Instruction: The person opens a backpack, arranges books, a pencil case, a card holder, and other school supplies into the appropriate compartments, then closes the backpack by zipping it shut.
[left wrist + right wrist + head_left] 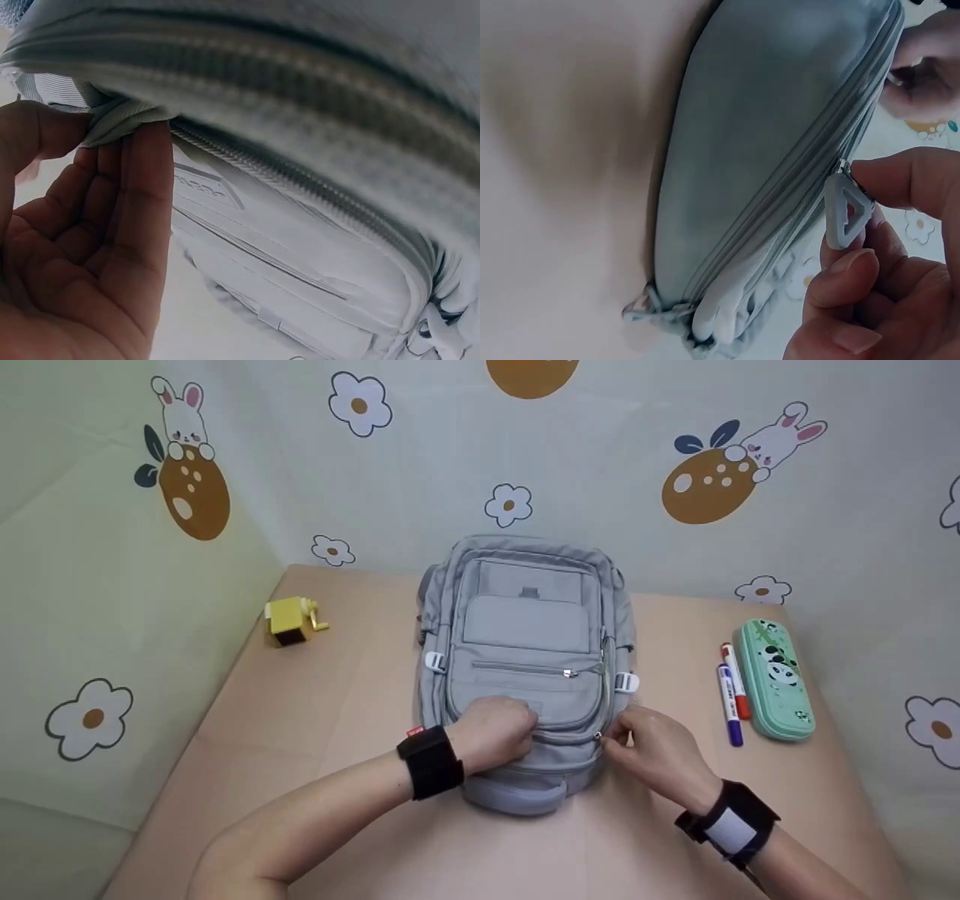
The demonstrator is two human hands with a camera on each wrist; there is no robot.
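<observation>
A grey backpack (526,624) lies on the table with its front pockets up and its top handle (517,796) toward me. My left hand (496,735) pinches a fold of fabric (131,120) beside the zipper (300,180), as the left wrist view shows. At the bag's right edge, my right hand (664,746) holds a zipper pull (847,212) between thumb and fingers. That pull is a grey triangular loop hanging from a small metal slider (843,166). Higher on the bag, a front pocket zipper (517,667) runs across.
To the left stands a yellow pencil sharpener (289,619) with a crank. On the right lie a blue marker (729,705), a red marker (736,679) and a green panda pencil case (776,679). A patterned cloth (600,457) hangs behind the table (360,825).
</observation>
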